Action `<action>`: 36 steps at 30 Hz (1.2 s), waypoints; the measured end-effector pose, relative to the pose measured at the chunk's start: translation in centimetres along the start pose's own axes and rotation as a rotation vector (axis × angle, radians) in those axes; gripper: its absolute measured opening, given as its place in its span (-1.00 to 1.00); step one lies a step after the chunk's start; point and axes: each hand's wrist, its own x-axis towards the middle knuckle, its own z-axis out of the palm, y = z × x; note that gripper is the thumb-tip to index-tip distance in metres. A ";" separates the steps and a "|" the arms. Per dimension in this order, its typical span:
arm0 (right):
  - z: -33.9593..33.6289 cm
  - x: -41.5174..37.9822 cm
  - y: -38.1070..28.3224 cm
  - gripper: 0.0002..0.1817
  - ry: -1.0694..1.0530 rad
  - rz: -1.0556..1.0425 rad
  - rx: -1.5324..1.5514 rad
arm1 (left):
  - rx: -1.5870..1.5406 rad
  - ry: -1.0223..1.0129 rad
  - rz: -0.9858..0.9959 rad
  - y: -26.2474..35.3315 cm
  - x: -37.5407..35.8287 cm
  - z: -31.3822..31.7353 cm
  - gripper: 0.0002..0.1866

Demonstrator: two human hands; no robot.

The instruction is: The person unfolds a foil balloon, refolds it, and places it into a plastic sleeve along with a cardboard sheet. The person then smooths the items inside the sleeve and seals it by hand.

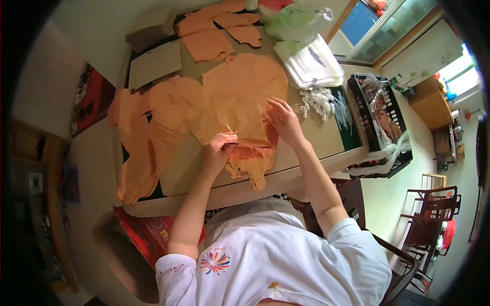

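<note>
A flat orange sheet (pixel 247 86), which looks like a deflated foil balloon, lies on the table in front of me. Its near end is folded over, showing redder layers and a crumpled, fringed tip (pixel 256 173) by the table edge. My left hand (pixel 219 150) pinches the fold at its left side. At the sheet's right edge is my right hand (pixel 286 122), palm down with its fingers slightly apart; whether they press on the sheet is hard to see. To the left, a stack of similar orange sheets (pixel 173 109) spreads over the table.
Cardboard pieces (pixel 155 65) and more orange sheets (pixel 206 41) lie at the back. On the right are clear plastic bags (pixel 314 64), a white tangled pile (pixel 317 103), thin clear sticks (pixel 344 113) and a black crate (pixel 380 107). A green-tinted bag (pixel 296 23) sits behind.
</note>
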 end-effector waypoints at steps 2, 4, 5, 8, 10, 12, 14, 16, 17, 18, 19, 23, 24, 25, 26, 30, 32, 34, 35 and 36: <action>1.2 0.6 1.6 -0.59 0.050 -0.142 -0.347 | 0.035 -0.017 0.036 0.0 0.3 -0.2 -0.78; 1.7 0.6 1.7 -0.55 -0.028 -0.138 -0.505 | 0.112 -0.028 0.084 -0.1 0.1 -0.4 -0.76; 1.9 0.5 1.9 -0.54 -0.027 -0.141 -0.502 | 0.102 -0.022 0.076 -0.2 0.0 -0.3 -0.75; 2.0 0.5 2.1 -0.53 -0.013 -0.142 -0.495 | 0.120 -0.039 0.087 0.3 0.1 -0.3 -0.71; 2.1 0.5 2.2 -0.53 -0.023 -0.128 -0.495 | 0.194 -0.083 0.134 0.6 0.0 -0.2 -0.68; 2.0 0.5 2.1 -0.53 -0.023 -0.119 -0.489 | 0.338 -0.082 0.231 0.4 -0.2 -0.4 -0.63; 2.0 0.4 2.0 -0.52 -0.016 -0.112 -0.470 | 0.382 -0.040 0.190 0.5 -0.7 -0.8 -0.60; 2.2 0.5 2.3 -0.53 0.004 -0.124 -0.478 | 0.325 0.047 0.006 1.9 -0.8 -1.6 -0.58; 2.3 0.4 2.4 -0.53 0.014 -0.131 -0.482 | 0.352 0.060 -0.003 1.3 -1.0 -1.6 -0.56; 2.4 0.4 2.4 -0.53 0.015 -0.132 -0.480 | 0.380 0.073 -0.011 0.7 -1.1 -1.6 -0.55; 2.3 0.4 2.4 -0.54 0.017 -0.135 -0.478 | 0.406 0.086 -0.018 0.1 -1.2 -1.7 -0.53; 2.2 0.4 2.4 -0.55 0.013 -0.128 -0.481 | 0.617 0.010 0.070 0.1 -1.4 -2.0 -0.58; 2.2 0.5 2.5 -0.55 0.015 -0.130 -0.482 | 0.609 0.022 0.051 0.1 -1.4 -1.9 -0.59; 2.3 0.4 2.6 -0.55 0.019 -0.132 -0.484 | 0.602 0.034 0.034 0.2 -1.4 -1.7 -0.60; 2.3 0.5 2.6 -0.55 0.024 -0.135 -0.485 | 0.595 0.046 0.017 0.4 -1.3 -1.5 -0.60; 2.1 0.5 2.2 -0.55 0.015 -0.130 -0.470 | 0.604 -0.027 0.117 1.4 1.1 -0.1 -0.59; 2.0 0.5 2.1 -0.55 0.017 -0.124 -0.468 | 0.611 -0.117 0.179 2.1 2.0 1.2 -0.54; 2.0 0.5 2.1 -0.55 0.027 -0.123 -0.461 | 0.635 -0.181 0.191 1.9 2.3 2.5 -0.46; 2.0 0.5 2.2 -0.55 0.031 -0.122 -0.456 | 0.636 -0.182 0.181 1.5 2.3 2.8 -0.46; 2.0 0.5 2.2 -0.56 0.056 -0.130 -0.438 | 0.636 -0.184 0.168 1.3 2.3 3.1 -0.46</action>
